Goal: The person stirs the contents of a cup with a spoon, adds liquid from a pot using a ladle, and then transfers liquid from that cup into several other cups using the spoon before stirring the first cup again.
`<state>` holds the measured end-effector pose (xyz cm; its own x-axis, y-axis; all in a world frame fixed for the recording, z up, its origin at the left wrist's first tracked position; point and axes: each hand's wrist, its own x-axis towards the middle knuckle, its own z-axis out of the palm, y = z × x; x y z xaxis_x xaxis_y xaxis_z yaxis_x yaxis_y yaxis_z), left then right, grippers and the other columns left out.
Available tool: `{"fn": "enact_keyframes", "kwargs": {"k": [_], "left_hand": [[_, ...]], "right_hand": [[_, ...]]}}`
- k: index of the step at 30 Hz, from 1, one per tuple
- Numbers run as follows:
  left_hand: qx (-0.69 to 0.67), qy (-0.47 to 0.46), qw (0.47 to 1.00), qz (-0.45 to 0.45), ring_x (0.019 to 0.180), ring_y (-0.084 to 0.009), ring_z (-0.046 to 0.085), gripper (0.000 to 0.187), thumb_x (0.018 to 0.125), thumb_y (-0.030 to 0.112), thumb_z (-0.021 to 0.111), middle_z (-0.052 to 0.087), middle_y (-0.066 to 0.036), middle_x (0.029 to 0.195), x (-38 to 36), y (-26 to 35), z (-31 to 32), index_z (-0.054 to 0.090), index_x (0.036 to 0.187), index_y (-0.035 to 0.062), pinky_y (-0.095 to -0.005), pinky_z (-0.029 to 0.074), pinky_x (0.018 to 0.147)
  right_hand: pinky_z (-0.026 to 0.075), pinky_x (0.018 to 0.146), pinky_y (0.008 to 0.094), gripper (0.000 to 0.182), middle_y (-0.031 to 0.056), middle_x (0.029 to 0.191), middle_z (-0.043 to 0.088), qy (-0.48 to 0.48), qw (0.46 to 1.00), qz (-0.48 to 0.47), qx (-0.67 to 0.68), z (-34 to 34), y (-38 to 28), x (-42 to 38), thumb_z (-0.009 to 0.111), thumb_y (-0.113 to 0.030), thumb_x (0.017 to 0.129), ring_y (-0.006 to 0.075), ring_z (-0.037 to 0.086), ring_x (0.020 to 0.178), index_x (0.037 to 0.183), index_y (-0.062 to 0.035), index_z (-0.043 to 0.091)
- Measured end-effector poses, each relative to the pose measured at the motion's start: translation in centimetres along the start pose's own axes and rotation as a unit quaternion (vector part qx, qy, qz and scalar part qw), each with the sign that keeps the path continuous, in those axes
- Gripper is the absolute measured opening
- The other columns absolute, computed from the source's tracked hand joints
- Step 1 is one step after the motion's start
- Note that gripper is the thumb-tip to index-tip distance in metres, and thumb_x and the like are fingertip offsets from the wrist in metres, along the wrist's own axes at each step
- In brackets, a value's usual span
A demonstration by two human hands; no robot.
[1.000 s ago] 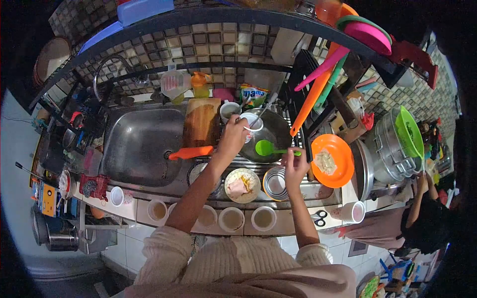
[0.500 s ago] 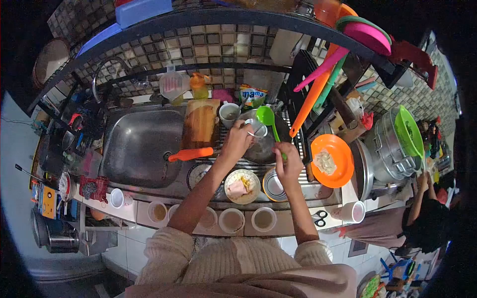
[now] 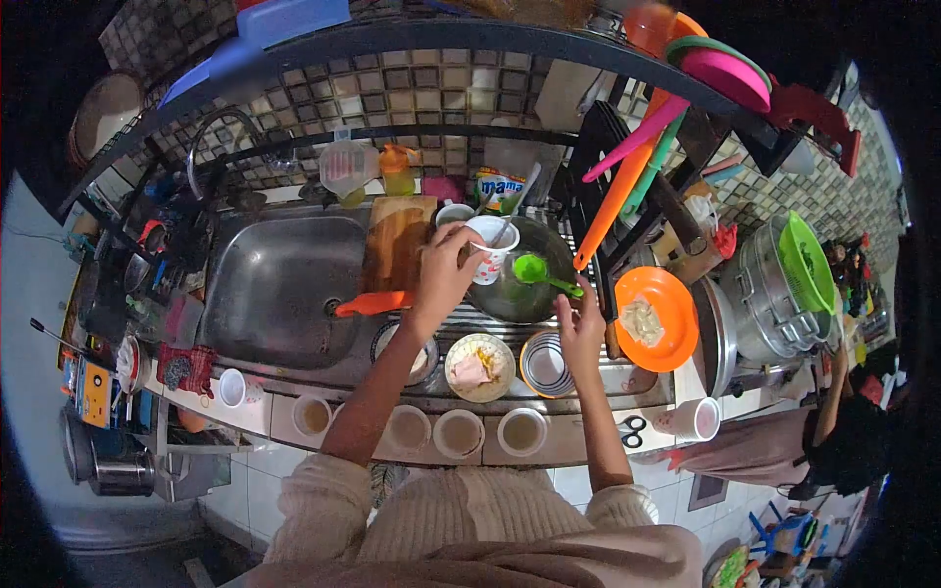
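My left hand (image 3: pixel 449 272) grips a white paper cup (image 3: pixel 487 263) with small red marks, held upright over the left side of a metal pot (image 3: pixel 512 310). A metal handle (image 3: pixel 529 181) slants up from the cup's opening. In the pot rests a green ladle (image 3: pixel 529 269), its handle pointing right. At that handle's end is my right hand (image 3: pixel 582 328), thumb and fingers apart, a fingertip at or very near the handle. Partly hidden behind the cup stands a white mug (image 3: pixel 451 214). Below the pot, a plate (image 3: pixel 505 358) holds pink and yellow food.
Several cups, including one with cloudy liquid (image 3: pixel 522 433), line the counter's front edge. An orange plate (image 3: pixel 676 294) with pale pieces lies right. To the left are the sink (image 3: pixel 279 269), cutting board (image 3: pixel 397 235) and orange-handled tool (image 3: pixel 368 305). Another person (image 3: pixel 784 441) is at right.
The ladle has gone from above the cup down into the pot, and my right hand's fingers have loosened from its handle. My left hand has turned the cup more upright and shifted slightly left.
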<state>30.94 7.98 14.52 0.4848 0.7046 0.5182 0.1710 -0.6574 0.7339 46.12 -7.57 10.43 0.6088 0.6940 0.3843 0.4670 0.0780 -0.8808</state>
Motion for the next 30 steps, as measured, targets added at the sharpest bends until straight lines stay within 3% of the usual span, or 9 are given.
{"fn": "enact_keyframes", "kwargs": {"k": [2, 3, 8, 10, 14, 19, 22, 25, 30], "left_hand": [[-0.062, 0.011, 0.998, -0.010, 0.091, -0.0222, 0.058, 0.016, 0.072, 0.002, 0.064, 0.050, -0.012, 0.104, -0.6, 0.4, -0.6, 0.055, 0.086, 0.0018, -0.0281, 0.051, 0.070], [-0.123, 0.021, 0.992, -0.019, 0.089, -0.0226, 0.057, 0.016, 0.071, 0.003, 0.064, 0.049, -0.013, 0.104, -0.9, 0.6, -1.0, 0.056, 0.085, 0.0023, -0.0295, 0.051, 0.068], [-0.161, 0.015, 0.987, -0.014, 0.096, -0.0188, 0.054, 0.014, 0.074, 0.001, 0.062, 0.043, -0.010, 0.110, -4.0, 2.0, -3.3, 0.055, 0.086, 0.0021, -0.0269, 0.052, 0.070], [-0.190, 0.010, 0.981, -0.038, 0.100, -0.0188, 0.052, 0.016, 0.074, 0.001, 0.062, 0.041, -0.010, 0.112, -5.7, 3.3, -4.2, 0.054, 0.088, 0.0022, -0.0271, 0.051, 0.074], [-0.251, 0.002, 0.967, -0.047, 0.102, -0.0174, 0.049, 0.016, 0.074, -0.004, 0.059, 0.037, -0.009, 0.115, -9.0, 5.1, -5.4, 0.053, 0.087, 0.0021, -0.0286, 0.046, 0.084], [-0.252, 0.046, 0.967, 0.004, 0.111, -0.0219, 0.043, 0.025, 0.074, -0.003, 0.061, 0.029, -0.010, 0.122, -12.7, 7.3, -7.8, 0.048, 0.095, 0.0021, -0.0328, 0.040, 0.091], [-0.283, 0.083, 0.954, 0.052, 0.117, -0.0273, 0.037, 0.055, 0.069, 0.009, 0.071, 0.027, -0.013, 0.125, -13.9, 8.4, -9.6, 0.036, 0.111, 0.0052, -0.0371, 0.036, 0.095], [-0.253, 0.143, 0.957, -0.024, 0.115, -0.0262, 0.040, 0.088, 0.056, 0.014, 0.081, 0.036, -0.014, 0.122, -15.4, 9.2, -11.1, 0.023, 0.123, 0.0085, -0.0381, 0.033, 0.097], [-0.184, 0.189, 0.950, -0.167, 0.108, -0.0207, 0.045, 0.091, 0.054, 0.011, 0.081, 0.042, -0.012, 0.117, -18.0, 8.4, -14.6, 0.025, 0.126, 0.0059, -0.0342, 0.037, 0.092]], "right_hand": [[0.043, 0.077, 0.0361, 0.042, 0.0232, 0.103, 0.050, 0.021, 0.981, -0.062, -0.183, -0.3, 0.9, -0.2, 0.054, -0.011, 0.082, 0.0327, 0.054, 0.093, 0.118, 0.0043, 0.039], [0.046, 0.067, 0.0286, 0.049, 0.0188, 0.104, 0.042, 0.040, 0.968, -0.047, -0.243, -0.6, 0.5, -0.6, 0.057, -0.012, 0.081, 0.0257, 0.052, 0.086, 0.122, 0.0039, 0.036], [0.042, 0.068, 0.0326, 0.046, 0.0183, 0.102, 0.045, 0.067, 0.938, -0.089, -0.327, -0.5, -3.7, -3.6, 0.059, -0.014, 0.080, 0.0276, 0.051, 0.082, 0.118, 0.0040, 0.040], [0.039, 0.079, 0.0411, 0.046, 0.0217, 0.102, 0.048, -0.058, 0.981, -0.052, -0.176, 0.4, -6.3, -4.9, 0.059, -0.012, 0.077, 0.0371, 0.047, 0.094, 0.116, 0.0048, 0.041], [0.039, 0.080, 0.0387, 0.047, 0.0186, 0.096, 0.054, -0.154, 0.986, -0.065, -0.019, 3.3, -9.6, -6.3, 0.066, -0.017, 0.073, 0.0320, 0.051, 0.090, 0.110, 0.0045, 0.046], [0.040, 0.078, 0.0378, 0.046, 0.0172, 0.095, 0.054, -0.152, 0.986, -0.053, 0.034, 5.3, -12.1, -9.0, 0.068, -0.017, 0.071, 0.0306, 0.052, 0.090, 0.108, 0.0025, 0.048], [0.041, 0.077, 0.0362, 0.045, 0.0168, 0.094, 0.054, -0.155, 0.984, -0.066, 0.066, 6.6, -13.0, -10.5, 0.068, -0.014, 0.070, 0.0307, 0.052, 0.088, 0.107, 0.0011, 0.049], [0.040, 0.082, 0.0373, 0.047, 0.0172, 0.101, 0.053, -0.166, 0.968, -0.174, 0.067, 8.0, -14.1, -11.6, 0.067, -0.010, 0.065, 0.0330, 0.051, 0.093, 0.108, 0.0005, 0.049], [0.040, 0.083, 0.0354, 0.047, 0.0158, 0.107, 0.052, -0.274, 0.932, -0.235, 0.036, 10.6, -15.5, -11.2, 0.064, -0.007, 0.064, 0.0278, 0.051, 0.100, 0.108, 0.0014, 0.048]]}}
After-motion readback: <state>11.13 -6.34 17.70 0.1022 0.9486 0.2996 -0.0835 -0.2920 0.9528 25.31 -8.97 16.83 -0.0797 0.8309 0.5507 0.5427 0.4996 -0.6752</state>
